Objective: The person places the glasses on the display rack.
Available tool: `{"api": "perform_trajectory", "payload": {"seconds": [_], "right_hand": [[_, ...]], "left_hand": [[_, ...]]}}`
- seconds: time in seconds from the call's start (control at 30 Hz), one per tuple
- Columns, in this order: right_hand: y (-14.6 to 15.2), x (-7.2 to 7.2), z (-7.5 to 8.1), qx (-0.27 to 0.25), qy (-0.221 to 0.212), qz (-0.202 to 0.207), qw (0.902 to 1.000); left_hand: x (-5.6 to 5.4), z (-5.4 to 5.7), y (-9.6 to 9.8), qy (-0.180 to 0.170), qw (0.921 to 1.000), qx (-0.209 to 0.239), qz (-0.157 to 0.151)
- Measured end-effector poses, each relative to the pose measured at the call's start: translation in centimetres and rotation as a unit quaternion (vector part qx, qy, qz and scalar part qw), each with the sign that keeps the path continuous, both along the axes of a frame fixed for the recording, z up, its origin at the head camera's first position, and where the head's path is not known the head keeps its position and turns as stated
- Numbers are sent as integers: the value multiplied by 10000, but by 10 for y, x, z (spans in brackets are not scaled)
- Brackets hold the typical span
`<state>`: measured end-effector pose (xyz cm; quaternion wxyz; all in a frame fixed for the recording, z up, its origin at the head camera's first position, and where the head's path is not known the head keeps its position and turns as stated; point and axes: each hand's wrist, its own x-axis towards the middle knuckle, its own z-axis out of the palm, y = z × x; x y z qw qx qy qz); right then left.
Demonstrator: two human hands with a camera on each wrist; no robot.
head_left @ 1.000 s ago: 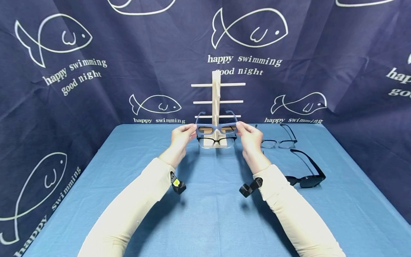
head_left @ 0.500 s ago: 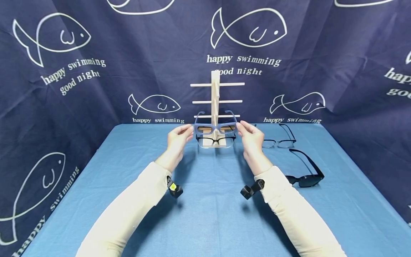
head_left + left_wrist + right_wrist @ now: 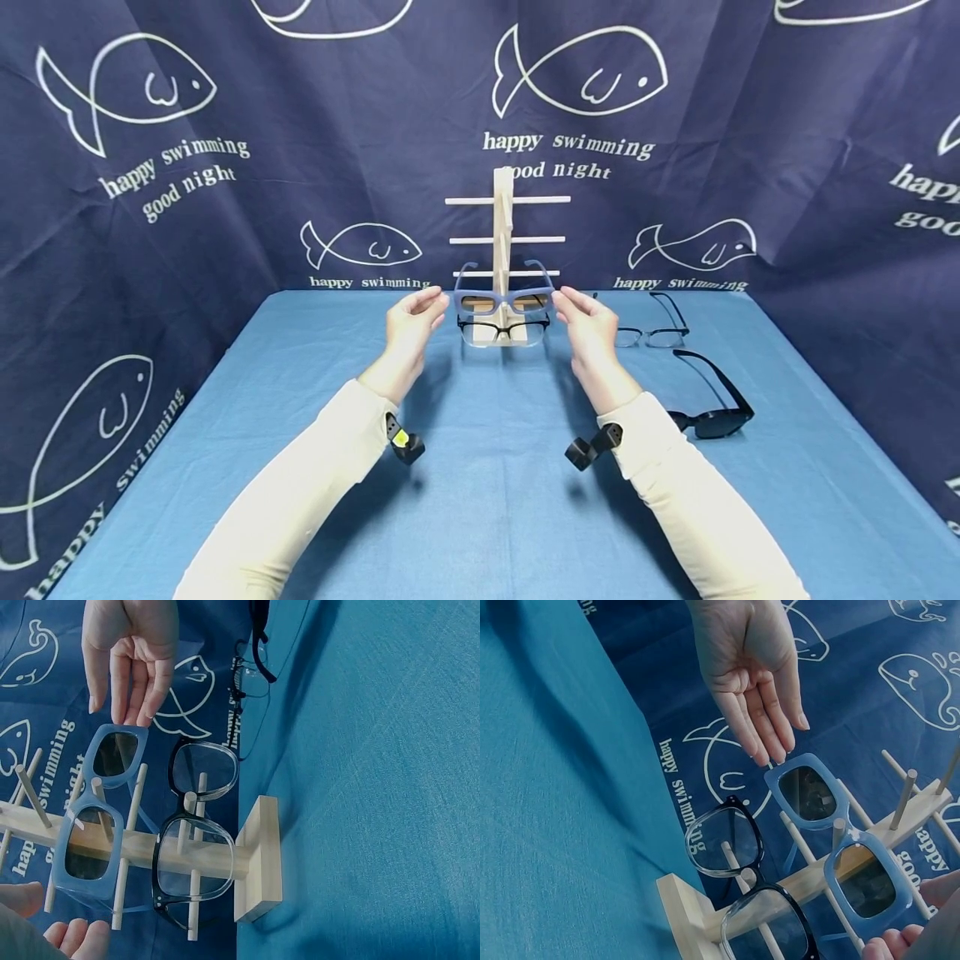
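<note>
Blue-framed sunglasses [image 3: 477, 303] with dark lenses hang on a peg of the wooden glasses stand [image 3: 503, 187], their temples over a crossbar. Below them, glasses with a black upper rim and clear lower rim [image 3: 201, 847] sit on the lowest peg. My left hand [image 3: 408, 333] is just left of the blue sunglasses, a small gap away, with fingers relaxed. On the opposite side, my right hand [image 3: 591, 333] has its fingertips right at the frame's corner; whether they touch it I cannot tell. Its fingers look fairly straight in the left wrist view. Neither hand grips anything.
On the blue-covered table [image 3: 480, 517], right of the stand, lie thin-rimmed eyeglasses [image 3: 667, 337] and black sunglasses [image 3: 718, 423], both partly hidden by my right arm. The stand's upper crossbars [image 3: 543, 200] stick out sideways. A dark blue fish-print cloth [image 3: 360, 100] hangs behind.
My left hand has let go of the blue sunglasses and moved left, away from them. My right fingers have loosened at the other corner. The sunglasses stay on the stand.
</note>
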<state>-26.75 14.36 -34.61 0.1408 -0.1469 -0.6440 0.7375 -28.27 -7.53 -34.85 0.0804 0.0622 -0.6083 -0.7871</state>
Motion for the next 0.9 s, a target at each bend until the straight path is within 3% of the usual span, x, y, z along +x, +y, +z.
{"api": "perform_trajectory", "payload": {"seconds": [0.23, 0.47, 0.63, 0.9], "right_hand": [[4, 2, -1, 31, 40, 101, 9999], [14, 6, 1, -283, 187, 175, 9993], [21, 12, 4, -319, 250, 443, 9982], [35, 21, 10, -175, 3, 885, 9959]], "left_hand": [[4, 0, 1, 34, 9999, -124, -40], [8, 3, 2, 17, 9992, -370, -150], [9, 4, 3, 54, 9988, -468, -140], [13, 6, 4, 43, 9988, -425, -230]]}}
